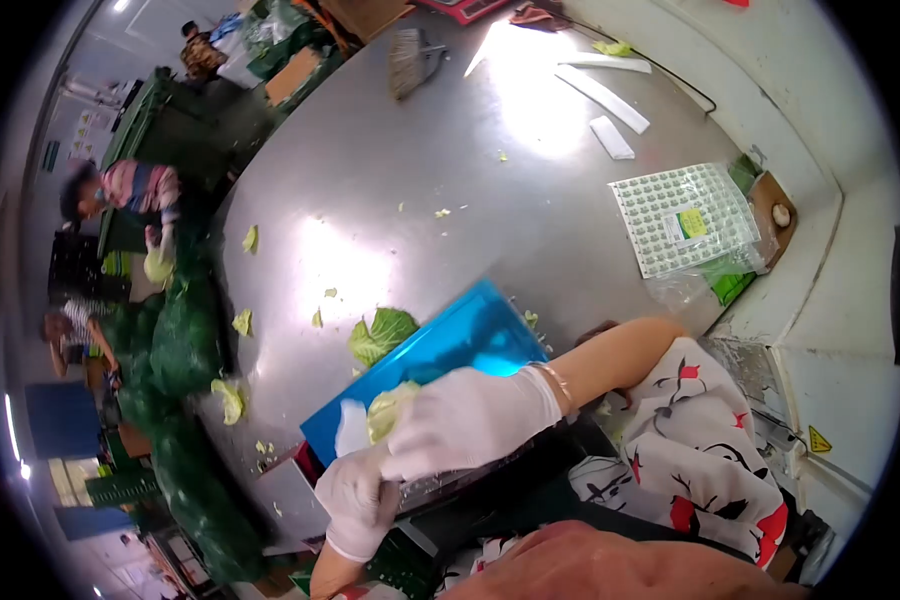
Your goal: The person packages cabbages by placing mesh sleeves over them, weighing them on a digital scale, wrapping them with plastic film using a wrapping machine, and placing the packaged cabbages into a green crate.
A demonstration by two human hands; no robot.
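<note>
My right hand, in a white glove with a bracelet at the wrist, reaches in from the right with its fingers bent down over my left hand. My left hand, also gloved, is closed below it, and the two touch. What their fingers hold is hidden. Right beside them, a pale green cabbage piece shows past my right hand. A whitish translucent piece sticks up by my left hand. Both are in front of a blue board or tray. A green cabbage leaf or head sits just beyond its edge.
Leaf scraps dot the metal table. A brush, white strips and a label sheet lie farther off. Green net sacks line the left edge, where a person in stripes holds a cabbage.
</note>
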